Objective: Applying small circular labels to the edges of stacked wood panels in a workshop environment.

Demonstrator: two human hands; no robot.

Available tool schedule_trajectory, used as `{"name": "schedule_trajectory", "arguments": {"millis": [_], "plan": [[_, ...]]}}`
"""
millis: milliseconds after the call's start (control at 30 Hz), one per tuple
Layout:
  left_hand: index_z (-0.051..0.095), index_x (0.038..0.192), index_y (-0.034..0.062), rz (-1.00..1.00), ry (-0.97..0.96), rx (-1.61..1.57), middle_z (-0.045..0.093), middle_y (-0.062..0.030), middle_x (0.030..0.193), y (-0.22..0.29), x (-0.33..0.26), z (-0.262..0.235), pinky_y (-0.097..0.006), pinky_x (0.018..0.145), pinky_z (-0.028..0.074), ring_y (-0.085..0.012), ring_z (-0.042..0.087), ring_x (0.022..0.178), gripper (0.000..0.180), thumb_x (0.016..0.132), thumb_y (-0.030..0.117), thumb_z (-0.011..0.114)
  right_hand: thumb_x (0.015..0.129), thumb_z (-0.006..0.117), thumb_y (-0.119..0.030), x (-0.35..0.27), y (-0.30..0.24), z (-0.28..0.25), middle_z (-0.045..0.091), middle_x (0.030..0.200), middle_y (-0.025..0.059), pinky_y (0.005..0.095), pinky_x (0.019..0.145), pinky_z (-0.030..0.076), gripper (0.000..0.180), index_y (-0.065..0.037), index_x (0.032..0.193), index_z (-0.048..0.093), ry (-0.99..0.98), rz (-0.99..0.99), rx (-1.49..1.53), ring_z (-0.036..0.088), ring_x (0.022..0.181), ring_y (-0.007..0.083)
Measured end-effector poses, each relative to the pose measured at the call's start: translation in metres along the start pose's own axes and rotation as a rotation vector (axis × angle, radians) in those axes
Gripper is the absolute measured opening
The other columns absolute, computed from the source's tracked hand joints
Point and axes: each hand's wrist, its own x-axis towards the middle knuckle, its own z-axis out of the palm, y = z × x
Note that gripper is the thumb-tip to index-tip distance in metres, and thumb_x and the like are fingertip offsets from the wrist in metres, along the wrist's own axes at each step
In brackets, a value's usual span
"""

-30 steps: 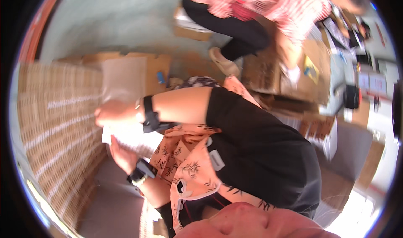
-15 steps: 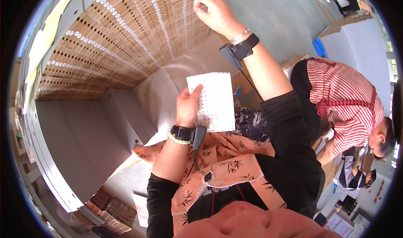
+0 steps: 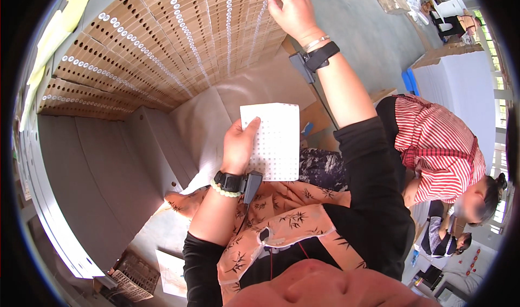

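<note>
My left hand grips a white sheet by its left edge, thumb on top. Rows of small dark marks cover the sheet's face. My right hand is raised at the far end of a wall of brown cardboard boxes, thumb and forefinger closed in a pinch. What they hold, if anything, is too small to make out. The boxes are packed tightly, with dark round holes and lines of white round labels. Both wrists wear black straps with small dark devices.
Grey-brown sheeting and a pale metal edge lie to my left. A brown crate is at lower left. At my right, a person in a red-striped top bends over; another person is behind.
The view has shifted a little, so the sheet appears lower. My right hand is slightly further right in the picture, still pinched. The left hand keeps its hold on the sheet.
</note>
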Motion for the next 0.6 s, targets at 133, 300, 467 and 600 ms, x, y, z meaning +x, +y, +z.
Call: {"name": "schedule_trajectory", "arguments": {"millis": [133,300,467,600], "plan": [[0.063,0.104,-0.0043,-0.021,0.013,-0.029,0.070,-0.0079,0.092,0.008,0.007,-0.003,-0.025,0.069,0.052,-0.0107,0.064,0.076,0.022,0.095,0.015,0.059,0.079,0.060,-0.008,0.005,0.005,0.007,0.057,0.079,0.0140,0.0433,0.070,0.047,0.004,-0.005,0.077,0.058,-0.002,0.008,-0.022,0.057,0.079,0.0352],[0.063,0.103,-0.0038,-0.032,0.028,0.019,0.070,-0.0072,0.091,0.007,0.020,-0.007,-0.024,0.068,0.051,-0.0104,0.064,0.075,0.021,0.095,0.015,0.060,0.076,0.061,-0.008,0.008,0.013,0.015,0.056,0.077,0.0126,0.0424,0.068,0.047,0.005,-0.006,0.074,0.058,0.022,-0.019,-0.041,0.057,0.077,0.0340],[0.064,0.102,-0.0036,-0.034,0.027,-0.022,0.070,-0.0071,0.090,0.009,0.027,-0.006,-0.024,0.068,0.051,-0.0103,0.064,0.074,0.020,0.095,0.015,0.060,0.075,0.062,-0.007,0.011,0.019,0.019,0.055,0.075,0.0117,0.0425,0.068,0.046,0.005,-0.006,0.073,0.057,0.024,-0.072,-0.032,0.056,0.076,0.0329],[0.064,0.102,-0.0037,-0.029,0.029,-0.005,0.070,-0.0070,0.091,0.009,0.032,-0.008,-0.024,0.068,0.051,-0.0103,0.064,0.075,0.021,0.095,0.015,0.060,0.074,0.063,-0.007,0.014,0.022,0.026,0.055,0.075,0.0123,0.0414,0.070,0.046,0.006,-0.006,0.072,0.057,0.038,-0.076,-0.044,0.056,0.077,0.0331]]}}
